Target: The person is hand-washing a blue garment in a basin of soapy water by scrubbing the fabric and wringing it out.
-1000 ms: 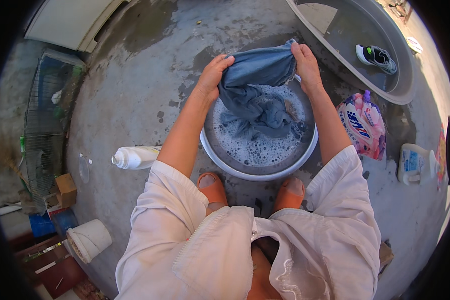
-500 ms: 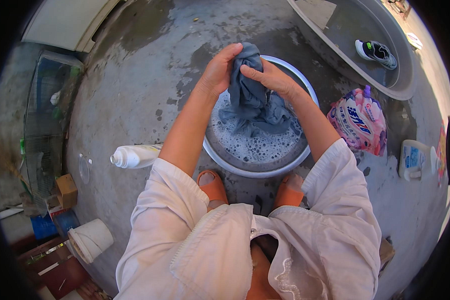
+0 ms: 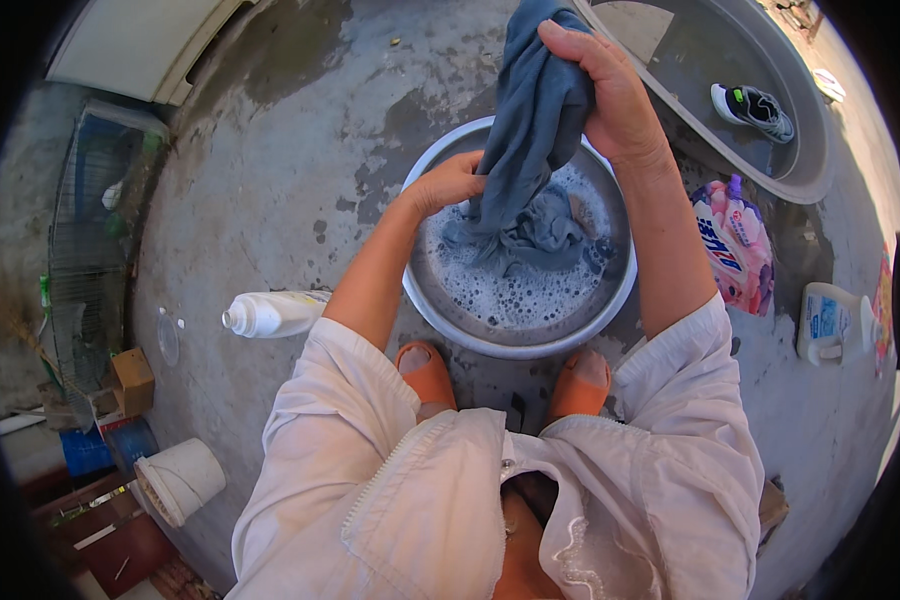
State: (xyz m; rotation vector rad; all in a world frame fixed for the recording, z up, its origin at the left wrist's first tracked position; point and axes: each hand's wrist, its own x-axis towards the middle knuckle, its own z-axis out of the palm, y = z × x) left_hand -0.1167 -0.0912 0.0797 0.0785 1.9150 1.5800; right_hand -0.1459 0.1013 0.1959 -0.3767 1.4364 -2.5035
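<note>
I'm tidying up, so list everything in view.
Basin: 1, grey, centre
Suds: uncounted, white, in basin
Cloth: 1, blue-grey, partly in basin
Tub: 1, grey, upper right
Shoe: 1, mostly grey, in tub
Pouch: 1, pink, right of basin
Jug: 1, whitish, far right
Bottle: 1, white, left of basin
Cage: 1, dark, left edge
Panel: 1, whitish, upper left
Box: 1, brown, lower left
Bucket: 1, white, lower left
Slippers: 2, orange, below basin
Garment: 1, whitish, bottom
Left hand: 1, bare, at cloth's side
Right hand: 1, bare, gripping cloth's top
</note>
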